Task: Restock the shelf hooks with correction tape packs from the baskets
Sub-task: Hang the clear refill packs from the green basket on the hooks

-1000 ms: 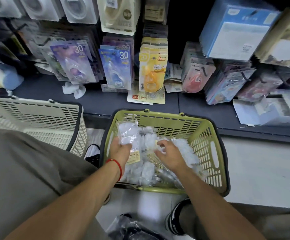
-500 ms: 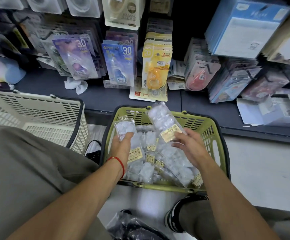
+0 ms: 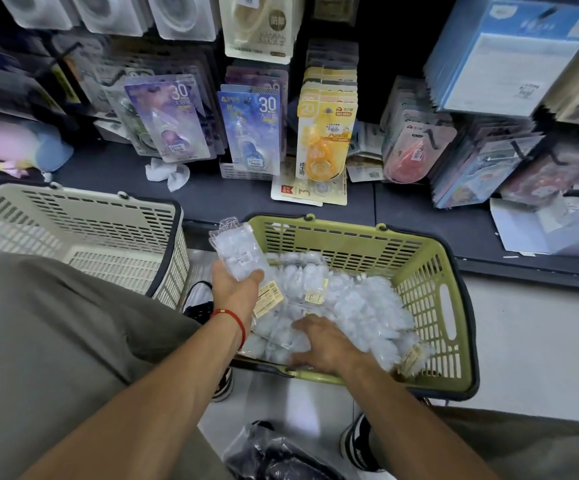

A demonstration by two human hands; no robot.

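Fingers of the left hand (image 3: 236,289) curl around a clear bagged bundle of packs (image 3: 234,251), thumb across its front, holding it up over the near-left corner of the green basket (image 3: 430,289); lifted that way, it looks kept aside as a gathered stack, probably so it can go to the hooks in 1 trip. Lower down, the right hand (image 3: 319,344) is pressed into the heap of clear packs (image 3: 350,303) inside the basket, fingers spread and bent among the plastic, apparently sorting for another pack; whether it has actually closed on 1 I cannot tell, as the fingertips blur into the wrappers. Yellow price labels show on several packs.

Beside the green basket on the left stands a cream basket (image 3: 83,230), its visible part showing no stock. Both sit on the floor against the dark shelf ledge (image 3: 114,174), close enough to reach while crouching. Above the ledge, hooks carry carded correction tapes: a purple "30" pack (image 3: 170,119), a blue "30" pack (image 3: 251,129) and a yellow "20" pack (image 3: 326,133), rows already fairly full. A crumpled white tissue (image 3: 168,173) lies on the ledge.
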